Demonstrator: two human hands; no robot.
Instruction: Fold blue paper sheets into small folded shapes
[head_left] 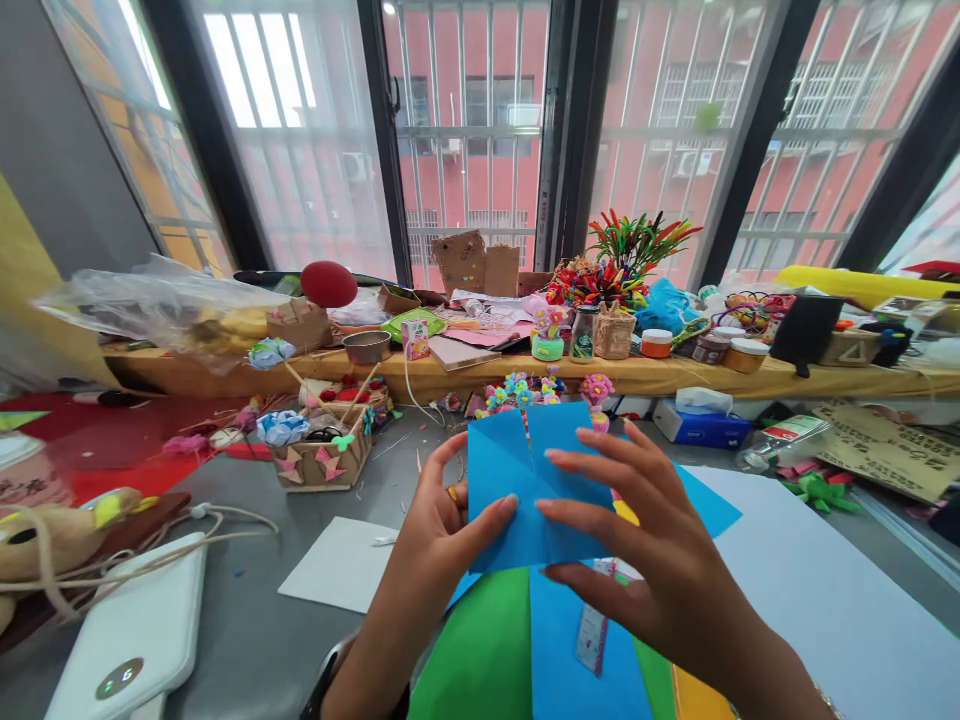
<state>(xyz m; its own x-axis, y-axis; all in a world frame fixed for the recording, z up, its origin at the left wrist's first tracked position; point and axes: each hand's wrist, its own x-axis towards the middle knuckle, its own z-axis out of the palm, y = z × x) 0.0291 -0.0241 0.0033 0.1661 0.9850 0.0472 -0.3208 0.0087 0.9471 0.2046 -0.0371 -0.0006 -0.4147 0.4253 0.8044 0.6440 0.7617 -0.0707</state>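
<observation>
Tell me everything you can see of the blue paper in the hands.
The blue paper is a plain, matte, bright blue sheet, folded: two flaps meet along a seam down its upper middle, with crisp creases. It is held up facing the camera, above a green sheet. The left hand pinches its left edge, thumb on the front; the right hand spreads its fingers across the front. Its back is hidden.

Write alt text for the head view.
The left hand pinches a folded blue paper over a grey table; the right hand presses spread fingers on its front. A green sheet and a blue sheet lie beneath; craft clutter fills the shelf behind.
</observation>
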